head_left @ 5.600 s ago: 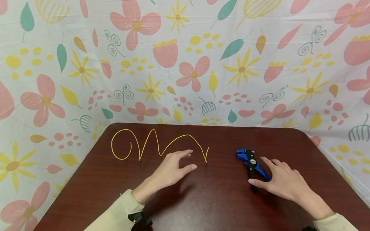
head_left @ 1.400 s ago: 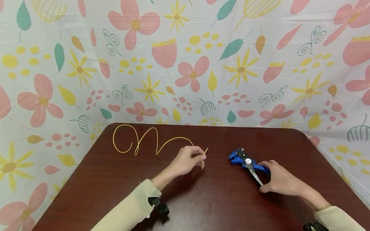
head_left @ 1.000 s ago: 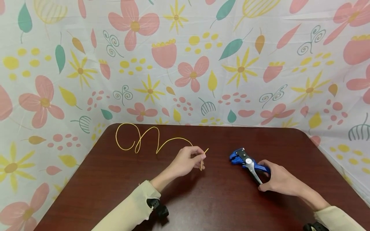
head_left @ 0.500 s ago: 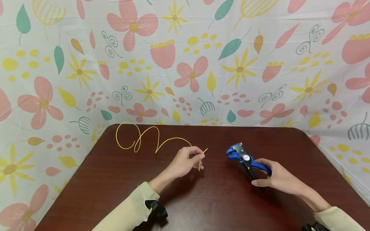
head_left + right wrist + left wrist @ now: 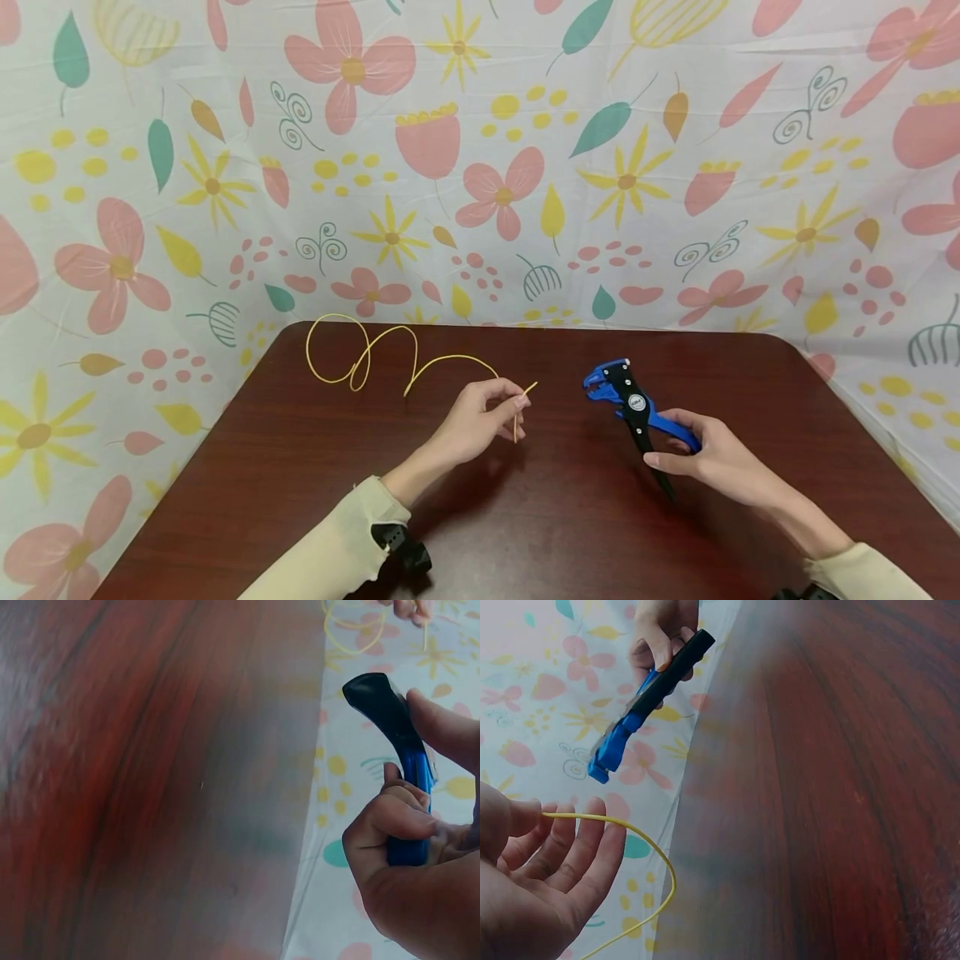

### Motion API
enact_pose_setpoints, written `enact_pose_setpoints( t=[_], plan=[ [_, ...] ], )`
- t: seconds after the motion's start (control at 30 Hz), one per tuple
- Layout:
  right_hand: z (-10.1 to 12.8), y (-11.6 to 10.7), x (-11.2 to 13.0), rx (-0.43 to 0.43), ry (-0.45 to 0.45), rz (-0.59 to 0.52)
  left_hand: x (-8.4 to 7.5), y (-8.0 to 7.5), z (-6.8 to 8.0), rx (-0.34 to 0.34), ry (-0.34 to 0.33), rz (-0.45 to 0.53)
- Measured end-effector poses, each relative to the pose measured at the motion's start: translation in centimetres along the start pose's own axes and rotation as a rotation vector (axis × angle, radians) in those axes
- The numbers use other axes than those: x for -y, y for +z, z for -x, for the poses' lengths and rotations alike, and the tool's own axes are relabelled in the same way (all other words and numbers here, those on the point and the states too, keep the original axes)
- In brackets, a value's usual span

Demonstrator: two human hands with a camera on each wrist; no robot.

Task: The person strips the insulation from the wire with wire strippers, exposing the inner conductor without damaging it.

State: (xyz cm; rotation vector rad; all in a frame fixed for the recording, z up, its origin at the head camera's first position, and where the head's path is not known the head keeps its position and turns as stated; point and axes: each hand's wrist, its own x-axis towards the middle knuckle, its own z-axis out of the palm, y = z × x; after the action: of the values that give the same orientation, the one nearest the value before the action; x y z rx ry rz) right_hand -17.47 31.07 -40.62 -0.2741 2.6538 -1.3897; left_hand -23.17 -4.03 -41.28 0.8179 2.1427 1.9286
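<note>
1. Left hand: pinching wire near its end, above table.
2. Right hand: curled round stripper handles, lifted.
3. Wire: light, springy, probably slippery; best held near the tip.

Both my arms are in long cream-beige sleeves, left sleeve and right sleeve, loose and soft-looking with slightly frayed cuffs. There's a black strap with a chunky black mount on my left wrist, another one just peeking out on the right wrist. Bare fingers, no rings.
</note>
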Motion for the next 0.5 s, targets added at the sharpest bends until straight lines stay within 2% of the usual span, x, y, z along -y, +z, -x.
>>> enact_pose_setpoints(
  t=[0.27,0.5],
  plan=[
    [0.2,0.5,1.1,0.084,0.073,-0.177,-0.4,-0.2,0.5,-0.006,0.006,0.007],
    [0.2,1.4,2.4,0.111,0.076,-0.235,-0.6,-0.2,0.7,-0.021,0.024,0.019]
  ],
)
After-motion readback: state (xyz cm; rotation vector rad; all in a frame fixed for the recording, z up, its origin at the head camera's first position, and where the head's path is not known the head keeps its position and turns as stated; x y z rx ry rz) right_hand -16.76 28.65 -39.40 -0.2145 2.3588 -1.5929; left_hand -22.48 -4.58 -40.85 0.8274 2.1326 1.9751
